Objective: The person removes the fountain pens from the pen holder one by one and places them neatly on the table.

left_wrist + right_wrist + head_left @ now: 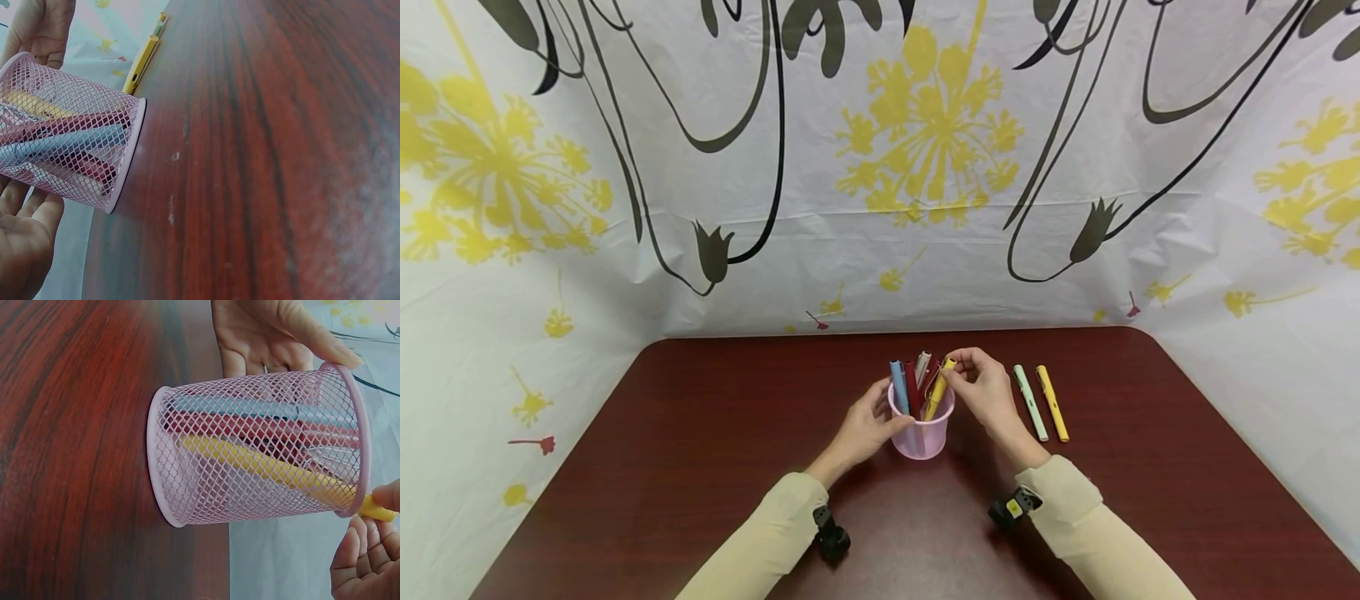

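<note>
A pink mesh pen cup [921,443] stands upright on the table. My left hand [859,432] grips it from the left, thumb at the front of the rim and fingers round the far side. Inside lean a blue pen [898,388], dark red pens [912,390], a pale grey pen [922,367] and a yellow pen [937,395]. At the right rim my right hand [991,398] pinches the yellow pen's top end between thumb and fingers. In the right wrist view that pen [262,465] slants through the cup, its lower end near the bottom.
To the right of my right hand, a light green pen [1031,403] and a second yellow pen [1052,404] lie side by side on the dark red wooden table [715,433]. Behind the table's far edge hangs a white cloth [820,283] with printed flowers.
</note>
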Action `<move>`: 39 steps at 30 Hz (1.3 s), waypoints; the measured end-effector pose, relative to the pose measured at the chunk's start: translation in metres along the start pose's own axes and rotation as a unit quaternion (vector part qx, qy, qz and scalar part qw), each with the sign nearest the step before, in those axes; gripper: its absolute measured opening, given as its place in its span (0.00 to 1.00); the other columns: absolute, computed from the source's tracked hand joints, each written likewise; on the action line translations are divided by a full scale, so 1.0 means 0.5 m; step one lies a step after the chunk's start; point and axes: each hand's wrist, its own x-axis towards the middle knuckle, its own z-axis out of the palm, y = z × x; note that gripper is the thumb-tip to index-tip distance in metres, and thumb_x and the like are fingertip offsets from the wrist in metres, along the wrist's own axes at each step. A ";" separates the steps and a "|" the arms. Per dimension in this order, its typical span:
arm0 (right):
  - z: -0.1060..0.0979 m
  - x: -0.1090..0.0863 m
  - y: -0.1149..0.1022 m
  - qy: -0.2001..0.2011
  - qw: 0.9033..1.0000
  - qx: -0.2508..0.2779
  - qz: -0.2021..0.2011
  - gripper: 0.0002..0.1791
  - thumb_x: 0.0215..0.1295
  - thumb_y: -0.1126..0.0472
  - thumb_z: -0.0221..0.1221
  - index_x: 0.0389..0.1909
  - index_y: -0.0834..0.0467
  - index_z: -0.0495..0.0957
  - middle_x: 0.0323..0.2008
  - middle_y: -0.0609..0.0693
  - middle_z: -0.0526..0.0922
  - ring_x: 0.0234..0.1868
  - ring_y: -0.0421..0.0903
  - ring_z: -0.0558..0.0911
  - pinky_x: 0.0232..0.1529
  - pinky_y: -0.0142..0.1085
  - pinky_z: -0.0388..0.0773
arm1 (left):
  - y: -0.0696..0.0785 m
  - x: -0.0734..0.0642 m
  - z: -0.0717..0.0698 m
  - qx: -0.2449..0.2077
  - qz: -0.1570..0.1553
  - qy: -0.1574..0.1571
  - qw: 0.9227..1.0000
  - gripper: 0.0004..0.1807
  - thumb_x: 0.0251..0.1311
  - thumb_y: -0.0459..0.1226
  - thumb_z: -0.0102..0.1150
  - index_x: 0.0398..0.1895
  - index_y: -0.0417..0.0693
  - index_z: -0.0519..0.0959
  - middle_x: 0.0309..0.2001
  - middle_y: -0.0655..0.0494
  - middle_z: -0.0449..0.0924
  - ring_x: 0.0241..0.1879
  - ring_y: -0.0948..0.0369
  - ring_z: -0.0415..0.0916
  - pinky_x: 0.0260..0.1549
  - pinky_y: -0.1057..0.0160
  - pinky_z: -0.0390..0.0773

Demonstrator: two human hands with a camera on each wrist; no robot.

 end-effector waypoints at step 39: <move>-0.072 0.032 -0.046 0.077 0.932 0.344 0.077 0.10 0.67 0.71 0.50 0.48 0.64 0.69 0.31 0.45 0.75 0.27 0.39 0.81 0.30 0.27 0.80 | 0.046 -0.017 0.000 0.004 -0.007 0.002 1.000 0.36 0.57 0.32 0.63 0.66 0.34 0.59 0.63 0.33 0.66 0.63 0.42 0.64 0.62 0.47 0.67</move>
